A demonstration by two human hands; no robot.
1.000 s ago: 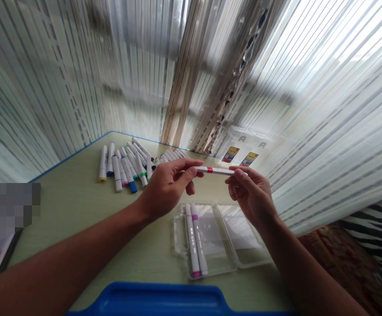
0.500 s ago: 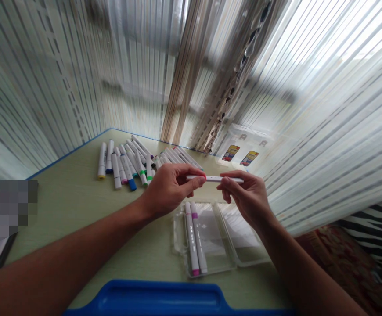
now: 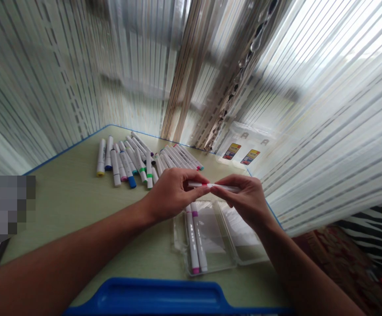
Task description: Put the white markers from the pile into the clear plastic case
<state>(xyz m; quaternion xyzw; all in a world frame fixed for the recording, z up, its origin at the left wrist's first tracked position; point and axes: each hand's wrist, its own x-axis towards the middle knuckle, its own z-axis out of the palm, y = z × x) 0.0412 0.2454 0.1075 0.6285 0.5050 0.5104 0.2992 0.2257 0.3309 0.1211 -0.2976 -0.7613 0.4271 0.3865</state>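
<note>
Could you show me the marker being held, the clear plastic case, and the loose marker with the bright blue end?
Held marker (image 3: 204,184): head view, on its red band.
Clear plastic case (image 3: 215,241): head view, on its bare floor.
Blue-ended marker (image 3: 127,169): head view, on its white barrel.

No words, brands or numbers can be read. Small print runs along the two white markers (image 3: 193,250) in the clear case (image 3: 210,270) below the left hand (image 3: 167,193) and right hand (image 3: 245,197), and two yellow, red and dark labels (image 3: 232,151) sit on the clear container (image 3: 256,135) beyond the right hand, all too fine to make out. Marks on the loose markers (image 3: 101,156) beyond the left hand are equally unreadable.
</note>
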